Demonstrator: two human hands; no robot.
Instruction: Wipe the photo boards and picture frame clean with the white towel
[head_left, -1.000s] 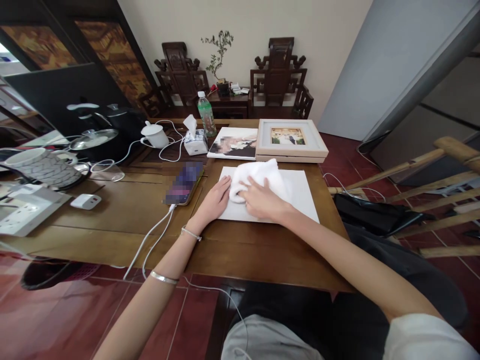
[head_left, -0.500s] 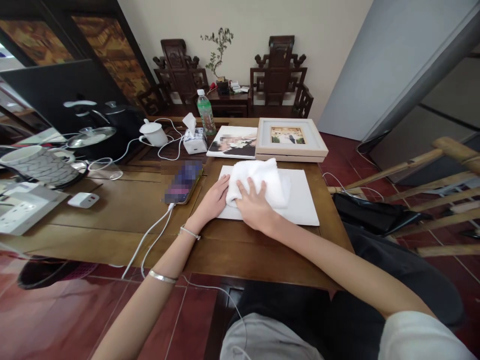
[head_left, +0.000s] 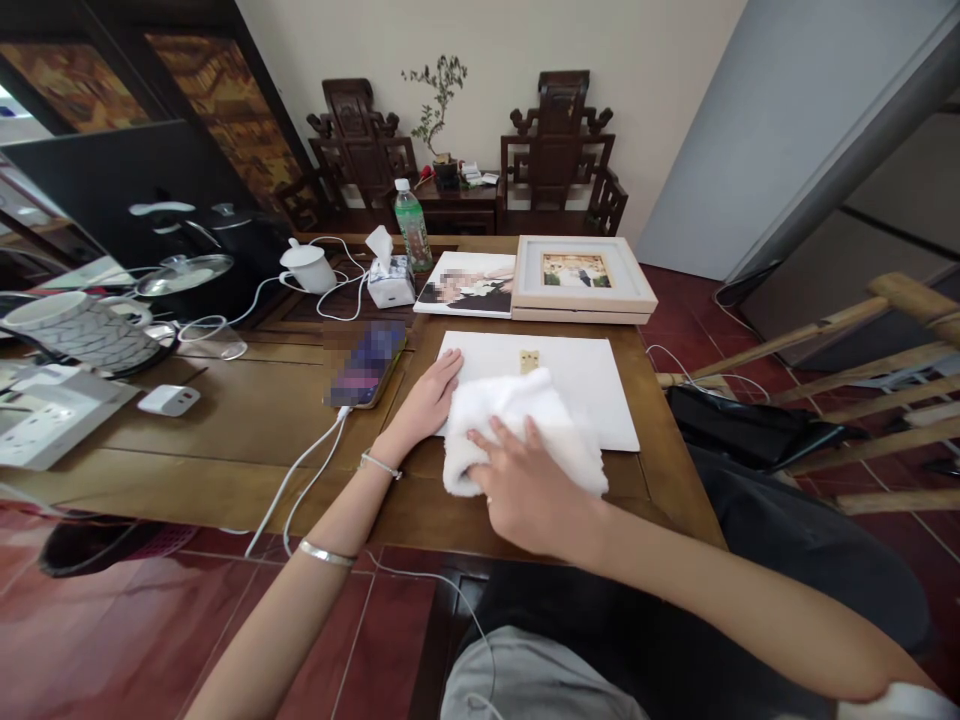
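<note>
A white flat board (head_left: 592,380) lies on the wooden table in front of me. Near its far middle is a small yellowish plate (head_left: 529,361) with dark dots, like a picture hanger. My right hand (head_left: 525,480) grips a folded white towel (head_left: 502,400), fingers on top and the thumb side tucked at a fold. The towel covers the board's near edge and hangs over it towards me. My left hand (head_left: 431,393) rests flat against the board's left edge, fingers stretched out and holding nothing.
Behind the board are a photo panel (head_left: 469,290) and a framed picture (head_left: 585,285). To the left lie a phone (head_left: 367,365) on a cable, a tissue box (head_left: 391,283), a bottle (head_left: 412,225), a lidded cup (head_left: 309,268), a mug (head_left: 82,330) and a power strip (head_left: 45,420).
My right hand has drawn the towel towards me, from the board's middle to its near edge, uncovering the small yellowish plate. My left hand has stayed in place.
</note>
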